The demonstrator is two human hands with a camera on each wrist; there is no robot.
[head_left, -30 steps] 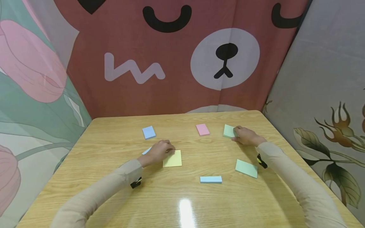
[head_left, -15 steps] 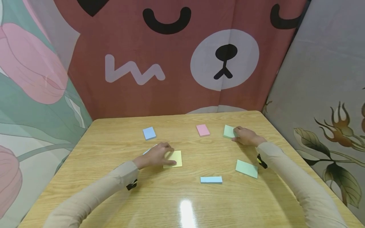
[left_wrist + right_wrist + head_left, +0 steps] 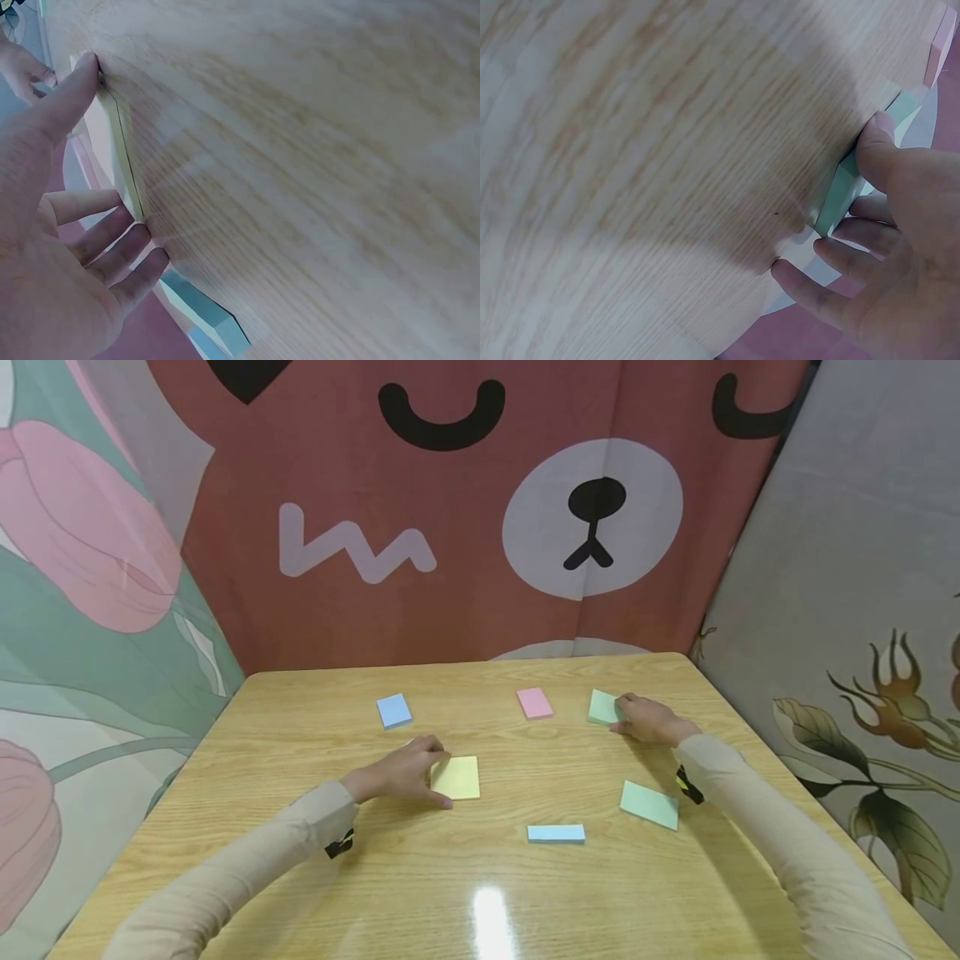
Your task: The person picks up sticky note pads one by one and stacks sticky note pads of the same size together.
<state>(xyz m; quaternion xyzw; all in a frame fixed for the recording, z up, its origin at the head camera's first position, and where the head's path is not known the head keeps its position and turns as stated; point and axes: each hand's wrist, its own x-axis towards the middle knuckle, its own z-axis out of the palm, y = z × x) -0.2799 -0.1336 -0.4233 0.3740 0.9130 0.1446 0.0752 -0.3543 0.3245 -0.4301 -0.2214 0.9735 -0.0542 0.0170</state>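
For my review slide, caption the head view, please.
Left hand spans the yellow pad, right hand at the far green pad, on a wooden table.

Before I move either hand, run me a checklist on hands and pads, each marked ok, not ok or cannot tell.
1. Left hand at the yellow pad: ok, it spans the pad's left side.
2. Firm grip on the yellow pad: cannot tell.
3. Right hand at the far green pad: ok, it covers the pad's right end.
4. Room around the left hand: not ok, a light blue pad lies close to it in the left wrist view, mostly hidden from the head view.
5. Pink pad and darker blue pad apart from both hands: ok.
6. Near green pad and blue strip apart from both hands: ok.
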